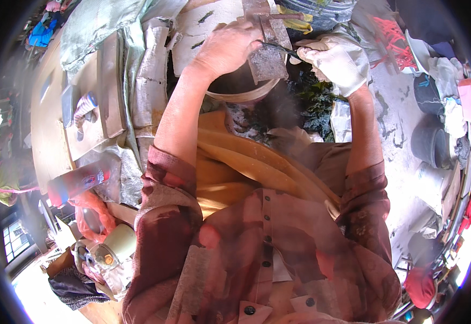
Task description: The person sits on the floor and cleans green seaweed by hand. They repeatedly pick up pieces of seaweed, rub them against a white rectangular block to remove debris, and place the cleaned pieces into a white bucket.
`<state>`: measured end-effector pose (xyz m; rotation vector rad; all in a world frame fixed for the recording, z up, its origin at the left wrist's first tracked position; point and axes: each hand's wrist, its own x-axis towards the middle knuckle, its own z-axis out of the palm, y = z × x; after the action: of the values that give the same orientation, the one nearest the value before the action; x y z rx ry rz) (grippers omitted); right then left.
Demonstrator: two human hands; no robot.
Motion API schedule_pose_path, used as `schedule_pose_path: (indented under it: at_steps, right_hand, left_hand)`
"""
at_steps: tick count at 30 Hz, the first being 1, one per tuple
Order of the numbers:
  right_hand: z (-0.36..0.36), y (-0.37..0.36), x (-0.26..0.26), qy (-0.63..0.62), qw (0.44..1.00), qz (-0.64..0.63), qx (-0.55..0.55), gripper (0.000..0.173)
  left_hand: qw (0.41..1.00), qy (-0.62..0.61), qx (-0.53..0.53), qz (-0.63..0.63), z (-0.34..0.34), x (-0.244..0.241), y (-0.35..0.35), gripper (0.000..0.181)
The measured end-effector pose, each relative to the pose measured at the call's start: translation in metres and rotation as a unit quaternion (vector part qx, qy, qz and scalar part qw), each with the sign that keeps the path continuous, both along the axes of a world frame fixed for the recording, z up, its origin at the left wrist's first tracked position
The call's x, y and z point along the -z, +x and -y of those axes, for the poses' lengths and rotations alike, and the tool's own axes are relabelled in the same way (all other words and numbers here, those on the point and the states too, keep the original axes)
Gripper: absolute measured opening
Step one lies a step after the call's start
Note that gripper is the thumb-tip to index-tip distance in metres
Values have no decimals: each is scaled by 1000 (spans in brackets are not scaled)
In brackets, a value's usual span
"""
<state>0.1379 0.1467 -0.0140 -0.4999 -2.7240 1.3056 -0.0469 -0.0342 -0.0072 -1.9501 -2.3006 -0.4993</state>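
My bare left hand (233, 46) is closed on one end of a dark, thin strip (278, 47) that looks like seaweed. The strip runs across to my right hand (332, 60), which wears a white knit glove and grips its other end. Between the hands lies a worn, crusted board (266, 65), with a rusty metal bar (282, 17) at its top. Beneath the board is a round tub (243, 97) with a pale rim, dark inside. Dark green wet seaweed (316, 101) lies in a heap below my gloved hand.
A yellow-brown cloth (235, 150) covers my lap. To the left are wooden boards (49, 105), a red cylindrical container (79, 182) and a red plastic bag (94, 218). Dark buckets (427, 141) and red netting (395, 44) are on the right. A person (7, 178) is at the far left.
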Motion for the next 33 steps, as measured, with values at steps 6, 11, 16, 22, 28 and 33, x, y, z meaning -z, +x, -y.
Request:
schedule_pose_path:
  at_steps: [6, 11, 16, 22, 28, 33]
  right_hand:
    - [5, -42, 18, 83, 987, 29, 132, 37]
    - [10, -72, 40, 293, 936, 15, 194, 44]
    - [-8, -67, 67, 298, 938, 111, 139, 39]
    - [-19, -42, 45, 38, 993, 78, 78, 44]
    - [25, -34, 23, -76, 982, -136, 102, 52]
    - [20, -7, -19, -230, 973, 23, 5, 35]
  left_hand:
    - [997, -12, -68, -25, -6, 17, -19, 19]
    - [989, -65, -134, -4, -18, 28, -29, 24]
    - [968, -177, -168, 56, -11, 52, -46, 31]
    - [966, -162, -194, 51, -7, 8, -17, 45]
    - [979, 60, -77, 177, -34, 13, 24, 38]
    - [949, 113, -87, 281, -27, 0, 5, 18]
